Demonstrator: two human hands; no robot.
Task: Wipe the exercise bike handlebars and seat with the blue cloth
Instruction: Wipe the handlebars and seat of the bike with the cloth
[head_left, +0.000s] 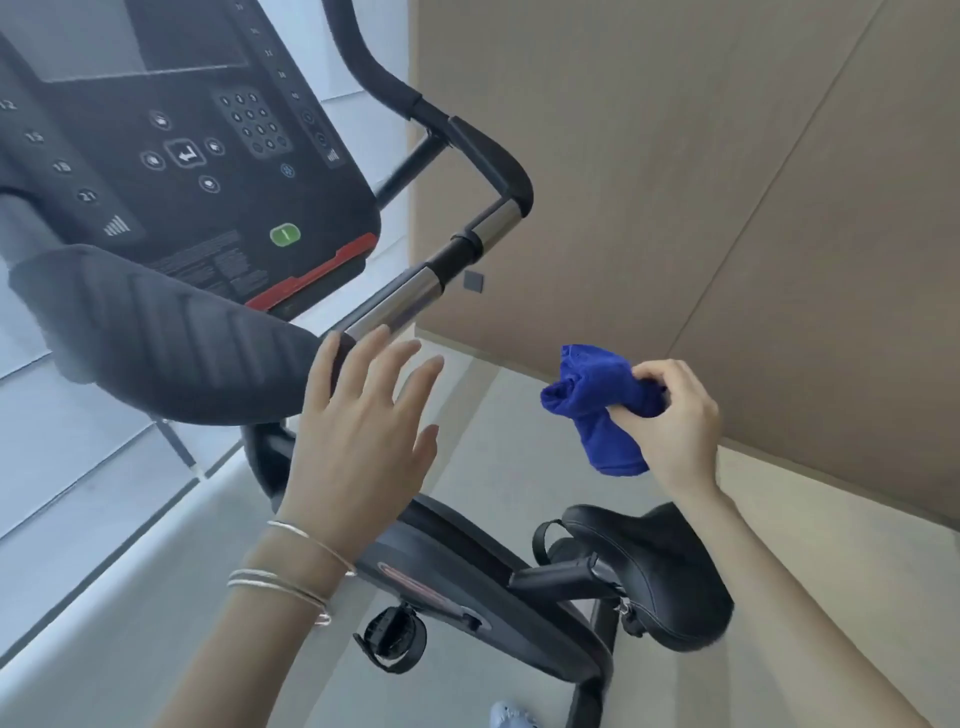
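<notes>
The exercise bike fills the left and centre of the head view. Its black handlebar curves from the top down to a chrome grip section. My left hand is spread open, with its fingertips just below that chrome section and next to a padded black armrest. My right hand is shut on the bunched blue cloth, held in the air to the right of the handlebar. The black seat is lower right, under my right forearm.
The console with buttons and a green key sits upper left. A beige wall stands close on the right. A pedal and the bike frame lie below my left wrist. Grey floor shows around the bike.
</notes>
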